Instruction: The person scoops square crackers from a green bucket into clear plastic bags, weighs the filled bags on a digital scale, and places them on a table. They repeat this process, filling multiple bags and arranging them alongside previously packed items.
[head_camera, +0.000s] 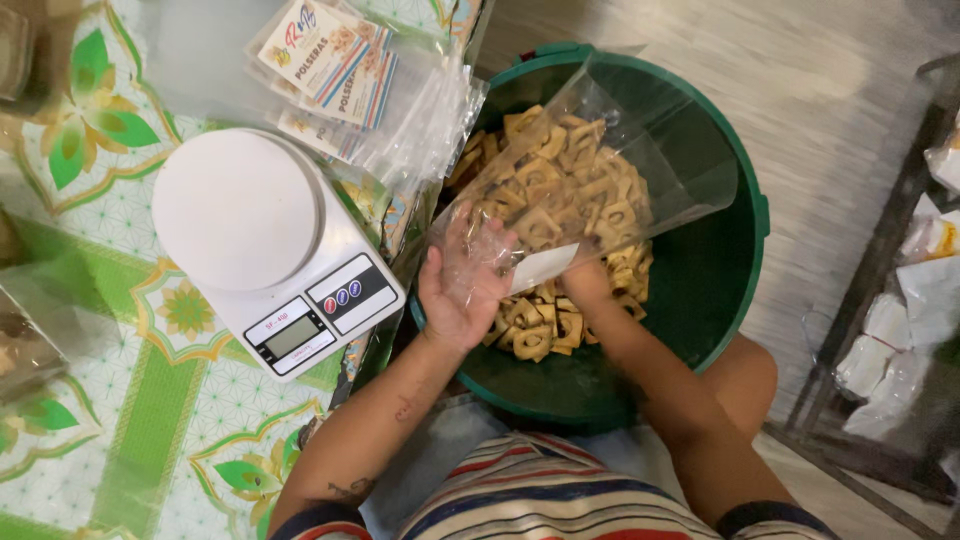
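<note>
A clear plastic bag partly filled with tan square-shaped snacks hangs over a green tub. My left hand grips the bag's lower left corner, palm up. My right hand is mostly hidden behind the bag's bottom edge, down among the loose snacks in the tub; whether it holds the bag or snacks cannot be seen.
A white digital kitchen scale stands on the green floral tablecloth at left. A stack of empty clear bags with printed labels lies behind it. A dark rack with white packets stands at right.
</note>
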